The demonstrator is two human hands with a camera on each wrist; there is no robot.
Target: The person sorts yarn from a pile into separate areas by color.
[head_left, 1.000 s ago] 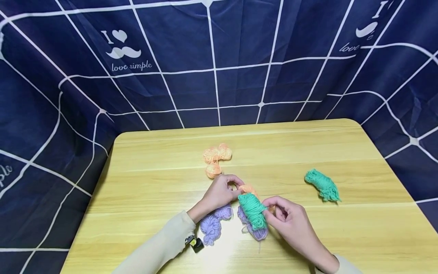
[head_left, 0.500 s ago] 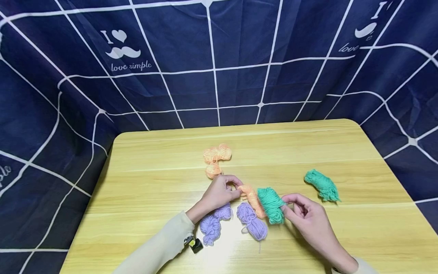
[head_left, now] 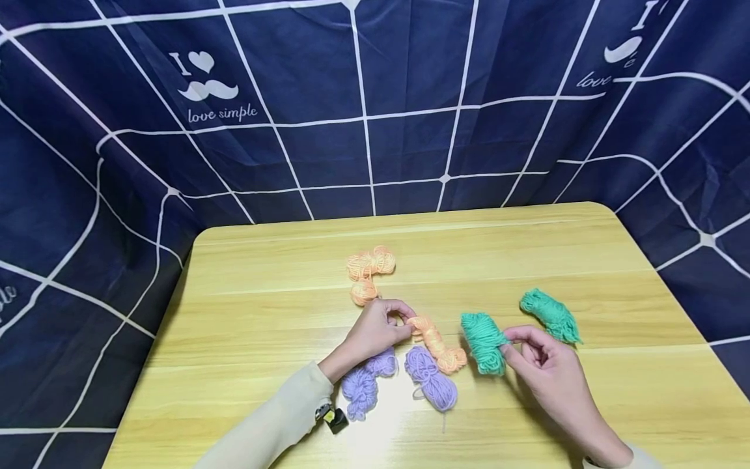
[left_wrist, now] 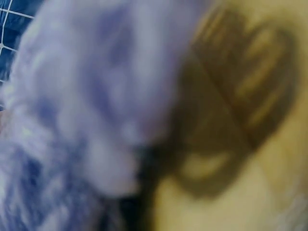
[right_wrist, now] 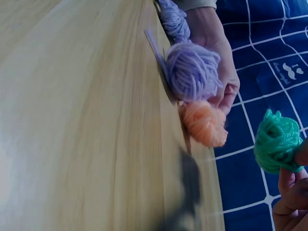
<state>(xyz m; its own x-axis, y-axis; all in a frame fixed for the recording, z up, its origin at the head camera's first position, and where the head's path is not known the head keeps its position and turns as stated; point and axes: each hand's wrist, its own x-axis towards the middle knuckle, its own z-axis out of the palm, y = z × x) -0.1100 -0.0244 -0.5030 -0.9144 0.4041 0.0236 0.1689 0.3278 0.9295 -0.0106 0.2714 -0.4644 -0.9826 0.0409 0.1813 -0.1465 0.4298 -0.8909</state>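
My right hand [head_left: 549,371] pinches one end of a green yarn skein [head_left: 484,343] between thumb and fingers, right of the middle of the table. In the right wrist view that green skein [right_wrist: 278,142] hangs at the right, apart from the others. With thumb and fingertips my left hand [head_left: 379,329] pinches the upper end of an orange yarn skein [head_left: 432,340]. A twisted purple skein [head_left: 431,378] lies just below the orange one. Under my left wrist sit more purple yarn bundles [head_left: 360,391], which blur large across the left wrist view.
Behind my left hand lie orange yarn bundles [head_left: 371,266]. A second green skein [head_left: 551,315] rests on the wooden table [head_left: 281,260] beyond my right hand. A dark blue curtain [head_left: 328,153] with white lines surrounds the table's back and sides.
My right hand has carried the green skein rightward, off the purple and orange skeins, uncovering them. The left hand has stayed in place at the orange skein.
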